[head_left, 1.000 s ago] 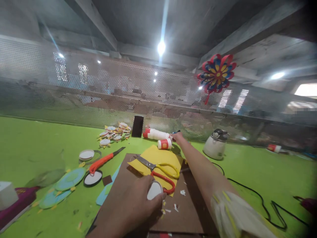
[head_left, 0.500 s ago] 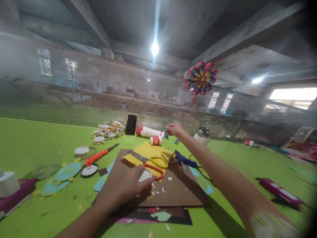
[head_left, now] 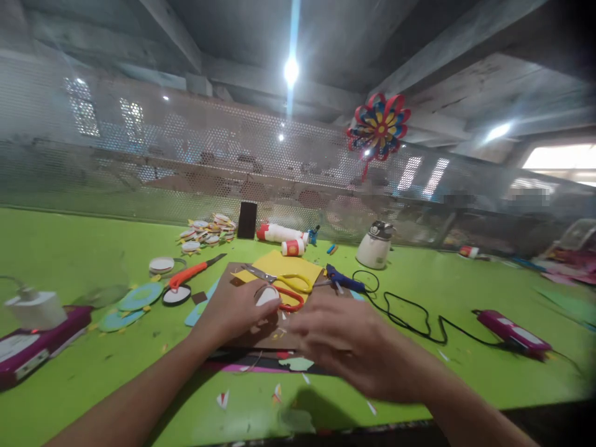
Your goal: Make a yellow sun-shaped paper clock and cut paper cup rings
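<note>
Matt brown card (head_left: 261, 338) under the fingers (head_left: 261, 310); glossy plastic-handled metal scissors (head_left: 284, 287) just beyond; matt green worktop (head_left: 465, 366).

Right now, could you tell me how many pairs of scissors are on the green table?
1: the scissors with yellow and red handles lie on the yellow sheet, just beyond the left hand. Others may be hidden.

Green table (head_left: 465, 292) runs the full width of the room. Perforated metal screen (head_left: 186, 167) stands along its far edge. Grey concrete ceiling (head_left: 326, 37) with beams. One bright ceiling lamp (head_left: 291, 69) lit. Paper pinwheel (head_left: 379, 127) hangs on the screen.
</note>
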Tool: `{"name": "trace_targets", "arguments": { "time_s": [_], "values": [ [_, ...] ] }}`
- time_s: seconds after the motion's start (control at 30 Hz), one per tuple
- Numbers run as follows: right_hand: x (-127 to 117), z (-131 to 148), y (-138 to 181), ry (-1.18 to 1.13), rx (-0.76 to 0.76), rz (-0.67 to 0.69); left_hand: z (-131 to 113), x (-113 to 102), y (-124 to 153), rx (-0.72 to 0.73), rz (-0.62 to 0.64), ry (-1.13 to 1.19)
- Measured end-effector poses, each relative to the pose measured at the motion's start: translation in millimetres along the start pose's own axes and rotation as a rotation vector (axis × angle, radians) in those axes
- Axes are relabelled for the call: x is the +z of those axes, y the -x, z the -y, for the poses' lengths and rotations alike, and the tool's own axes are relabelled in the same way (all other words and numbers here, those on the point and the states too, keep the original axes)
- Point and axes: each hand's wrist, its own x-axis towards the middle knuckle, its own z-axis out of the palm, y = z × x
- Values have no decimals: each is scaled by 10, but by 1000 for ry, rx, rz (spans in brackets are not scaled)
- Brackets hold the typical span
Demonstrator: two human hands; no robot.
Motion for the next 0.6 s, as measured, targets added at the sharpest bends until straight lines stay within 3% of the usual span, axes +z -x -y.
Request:
{"name": "trace_targets", "arguments": {
  "time_s": [0.1,0.27,0.4,0.5,0.6],
  "values": [
    [8,-261,-15,58,94,-99,77,34,-30,1,9,-11],
    [22,-301,1,-87,-3,-58,112,84,-19,-6,16,-63],
    [164,-389,19,-19,160,-92,114,89,-32,-8,-9,33],
    [151,-308,24,-252,182,-59,108,63,-58,-7,-29,56],
    [85,-39,176,-540,-15,4,72,35,-58,-3,-25,32]
  ]
}}
